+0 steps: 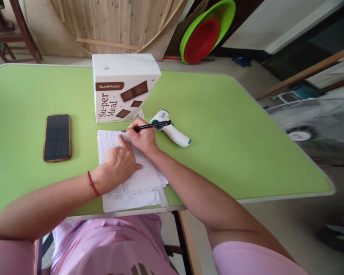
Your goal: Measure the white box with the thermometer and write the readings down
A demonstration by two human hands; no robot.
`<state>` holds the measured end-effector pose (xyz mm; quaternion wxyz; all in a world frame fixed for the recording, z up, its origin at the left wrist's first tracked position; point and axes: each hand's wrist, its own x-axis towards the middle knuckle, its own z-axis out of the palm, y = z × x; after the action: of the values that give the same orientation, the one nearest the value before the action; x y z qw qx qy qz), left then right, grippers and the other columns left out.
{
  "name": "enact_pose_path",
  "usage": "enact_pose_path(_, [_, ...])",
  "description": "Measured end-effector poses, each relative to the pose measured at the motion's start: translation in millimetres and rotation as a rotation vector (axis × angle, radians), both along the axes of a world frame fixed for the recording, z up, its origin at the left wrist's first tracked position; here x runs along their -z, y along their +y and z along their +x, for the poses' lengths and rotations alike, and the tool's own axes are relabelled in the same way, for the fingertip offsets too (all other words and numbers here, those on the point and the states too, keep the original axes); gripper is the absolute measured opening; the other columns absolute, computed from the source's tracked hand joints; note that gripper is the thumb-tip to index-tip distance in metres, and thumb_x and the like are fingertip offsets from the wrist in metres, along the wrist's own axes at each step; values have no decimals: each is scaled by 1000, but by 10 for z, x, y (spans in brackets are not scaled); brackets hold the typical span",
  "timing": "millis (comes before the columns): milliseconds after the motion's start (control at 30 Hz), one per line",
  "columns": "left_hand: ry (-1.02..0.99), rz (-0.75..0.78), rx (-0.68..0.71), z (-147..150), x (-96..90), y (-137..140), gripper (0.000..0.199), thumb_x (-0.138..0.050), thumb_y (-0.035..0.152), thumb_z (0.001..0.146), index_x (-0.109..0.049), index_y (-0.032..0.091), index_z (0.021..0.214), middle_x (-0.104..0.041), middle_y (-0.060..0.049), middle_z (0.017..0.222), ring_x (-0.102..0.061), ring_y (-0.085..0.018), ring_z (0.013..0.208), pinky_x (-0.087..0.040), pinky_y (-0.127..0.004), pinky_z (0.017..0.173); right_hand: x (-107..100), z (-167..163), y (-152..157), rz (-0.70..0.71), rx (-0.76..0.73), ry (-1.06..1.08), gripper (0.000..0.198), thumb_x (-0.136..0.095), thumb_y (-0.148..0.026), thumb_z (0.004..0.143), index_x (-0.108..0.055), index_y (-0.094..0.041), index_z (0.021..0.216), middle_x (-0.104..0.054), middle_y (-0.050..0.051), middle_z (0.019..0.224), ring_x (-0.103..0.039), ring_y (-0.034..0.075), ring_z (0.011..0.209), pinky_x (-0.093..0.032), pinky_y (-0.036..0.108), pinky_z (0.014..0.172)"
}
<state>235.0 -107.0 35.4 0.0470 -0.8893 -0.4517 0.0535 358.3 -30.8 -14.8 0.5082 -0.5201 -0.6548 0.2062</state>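
My right hand (pixel 143 135) is closed round a black pen (pixel 153 126), its tip down at the top edge of the handwritten sheets of paper (pixel 146 177). Resting on those sheets is my left hand (pixel 119 164), index finger stretched toward the pen tip and thumb out to the side. A red string bracelet (pixel 93 184) circles the left wrist. Just beyond the paper stands a white and brown Su-per Meal box (pixel 126 89). A white and blue infrared thermometer (pixel 172 130) lies right of my right hand, partly behind the pen.
A dark phone with a wooden-looking rim (pixel 57 137) lies left on the green table (pixel 232 145). Past the table's right edge is a fan (pixel 301 133). Green (pixel 227 11) and red basins (pixel 202 40) lean behind the table, near a round wooden panel (pixel 117 23).
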Motion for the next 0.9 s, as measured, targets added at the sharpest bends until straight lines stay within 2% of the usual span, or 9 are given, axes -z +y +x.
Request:
enact_pose_path(167, [40,-14,7,5,-46,-5,81,-51,58,97,-48,-9,143,-55,-40,134,-71,-28,74,-47,-32,53,2,4,-8,20,-22,14,12,-56,-21,75,-49,-25,66,-57,-4,59,-51,13,57,-45,28,58])
enact_pose_path(300, [37,-33,-7,21,-51,-1,79,-53,57,97,-49,-7,143,-57,-38,134,-72,-29,78,-46,-32,53,0,-4,-10,-6,-17,9,13,-58,-20,75,-50,-24,66,-58,-5,59,-51,13,57,-44,27,57])
enact_pose_path(567, [53,-44,-21,23,-72,13,80,-50,59,97,-47,-4,146,-49,-37,142,-72,-27,77,-46,-32,53,0,0,1,10,-22,-7,22,-62,-10,76,-50,-24,65,-58,-5,58,-50,12,55,-43,29,57])
enact_pose_path(667, [31,-92,-49,37,-66,31,78,-55,57,96,-48,-2,146,-50,-36,142,-73,-28,79,-49,-32,55,-61,-20,16,15,-34,19,28,-63,-3,76,-50,-25,63,-56,-7,56,-48,11,54,-42,27,56])
enact_pose_path(733, [2,-128,-49,54,-68,20,77,-58,55,95,-51,-4,143,-49,-37,142,-73,-29,80,-51,-33,58,-154,-36,-23,-30,-44,63,34,-63,2,75,-49,-25,60,-53,-9,53,-46,8,53,-41,24,54])
enact_pose_path(833, [-87,-121,-18,58,-152,-17,73,-59,50,96,-53,-12,134,-47,-41,141,-73,-33,95,-55,-35,72,-344,7,-125,-156,-12,113,40,-59,10,76,-48,-24,56,-50,-11,54,-45,3,56,-41,16,59])
enact_pose_path(900, [-118,-186,20,27,-250,49,63,-52,39,103,-48,-14,136,-38,-41,149,-61,-42,121,-50,-49,93,-422,136,-111,-251,9,179,32,-60,4,83,-56,-22,64,-54,-11,66,-49,0,67,-43,10,72])
